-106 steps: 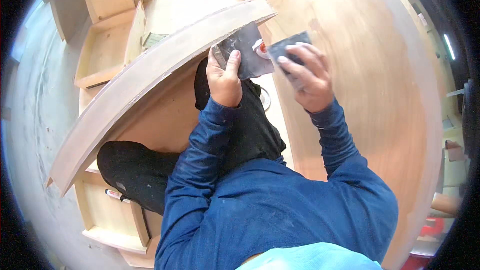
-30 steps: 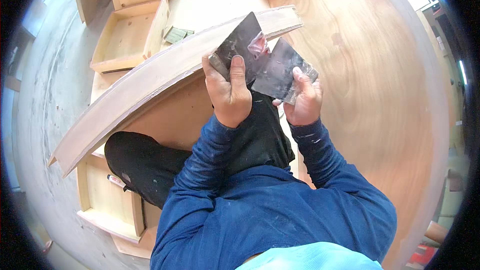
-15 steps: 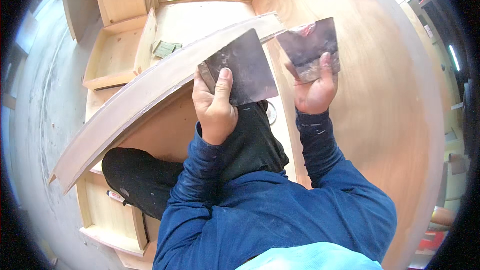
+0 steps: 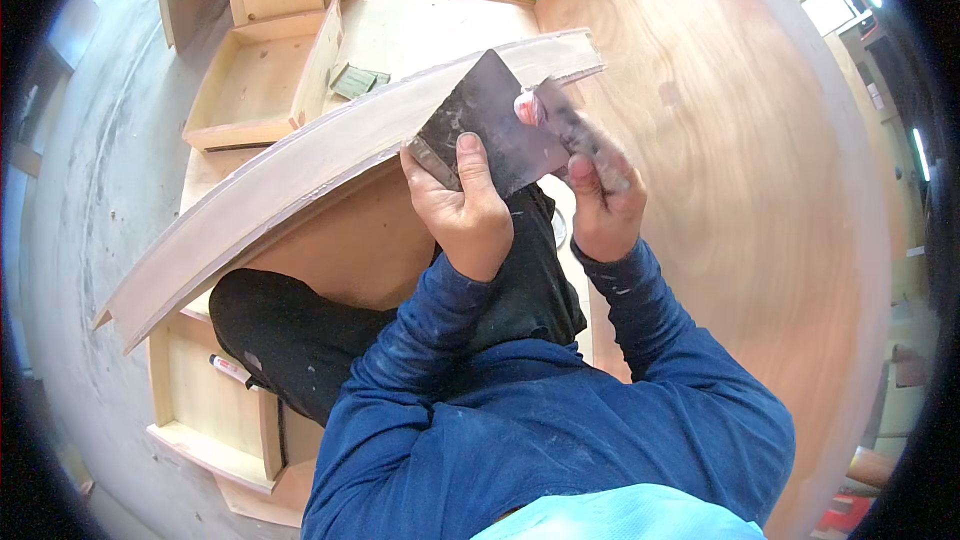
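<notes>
My left hand (image 4: 465, 205) grips a wide dark putty knife (image 4: 490, 125) by its handle edge, thumb laid on the flat blade. In my right hand (image 4: 608, 200) is a second putty knife (image 4: 582, 130), smeared by motion and turned nearly edge-on. Its edge meets or lies very close to the first blade, and a small pinkish-white lump of paste (image 4: 529, 109) sits between the two. Behind both knives a long curved board (image 4: 270, 175), coated whitish, slants from the lower left up to the upper right, in front of my bent knee.
A large curved wooden panel (image 4: 750, 240) rises along my right side. Open wooden boxes (image 4: 245, 85) stand at the left, with green folded pieces (image 4: 358, 81) beside the upper one. A white marker (image 4: 231, 369) lies near my knee (image 4: 265, 330).
My right hand has turned its putty knife and brought it leftward against the other blade, carrying the pinkish paste along. My left hand has shifted slightly to the right.
</notes>
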`<move>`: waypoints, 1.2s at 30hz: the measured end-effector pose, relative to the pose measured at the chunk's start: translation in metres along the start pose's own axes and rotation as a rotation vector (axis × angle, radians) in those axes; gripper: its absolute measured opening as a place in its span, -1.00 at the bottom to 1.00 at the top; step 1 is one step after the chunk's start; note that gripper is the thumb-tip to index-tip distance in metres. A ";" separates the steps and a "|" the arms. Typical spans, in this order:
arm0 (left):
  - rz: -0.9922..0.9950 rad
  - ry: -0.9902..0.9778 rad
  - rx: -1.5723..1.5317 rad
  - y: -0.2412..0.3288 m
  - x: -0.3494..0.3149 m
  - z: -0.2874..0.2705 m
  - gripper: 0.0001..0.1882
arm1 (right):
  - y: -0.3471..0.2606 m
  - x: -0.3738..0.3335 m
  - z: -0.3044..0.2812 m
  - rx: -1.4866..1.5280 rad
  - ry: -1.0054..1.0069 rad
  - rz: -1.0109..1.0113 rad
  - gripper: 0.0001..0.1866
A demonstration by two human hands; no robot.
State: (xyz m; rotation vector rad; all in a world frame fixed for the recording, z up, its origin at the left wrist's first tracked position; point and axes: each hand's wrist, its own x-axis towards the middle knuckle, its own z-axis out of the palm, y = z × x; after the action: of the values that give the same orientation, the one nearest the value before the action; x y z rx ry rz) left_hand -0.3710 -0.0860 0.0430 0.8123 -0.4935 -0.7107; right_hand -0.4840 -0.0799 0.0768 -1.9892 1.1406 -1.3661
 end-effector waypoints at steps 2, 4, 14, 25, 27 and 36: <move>-0.005 0.006 -0.032 0.003 0.002 -0.002 -0.63 | -0.020 0.012 -0.006 -0.166 -0.114 -0.089 -0.68; -0.012 -0.004 -0.029 0.012 0.004 -0.002 -0.64 | 0.001 0.007 -0.014 -0.291 -0.158 -0.166 -0.63; 0.058 -0.047 0.051 0.018 0.005 0.004 -0.66 | -0.024 0.025 -0.045 -0.607 -0.193 -0.350 -0.50; -0.238 -0.195 -0.310 0.013 0.019 -0.003 -0.71 | -0.017 0.035 -0.034 -0.441 -0.159 -0.426 -0.45; -0.256 -0.194 -0.325 0.014 0.019 -0.004 -0.70 | 0.003 0.026 -0.026 -0.327 -0.184 -0.392 -0.42; 0.050 -0.045 -0.168 0.013 0.019 0.002 -0.65 | 0.083 0.000 -0.074 -0.680 0.040 -0.162 -0.67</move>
State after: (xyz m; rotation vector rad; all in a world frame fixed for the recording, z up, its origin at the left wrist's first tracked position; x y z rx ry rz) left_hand -0.3546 -0.0950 0.0574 0.6258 -0.4864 -0.7154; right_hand -0.5825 -0.1202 0.0436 -2.5708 1.6532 -1.1893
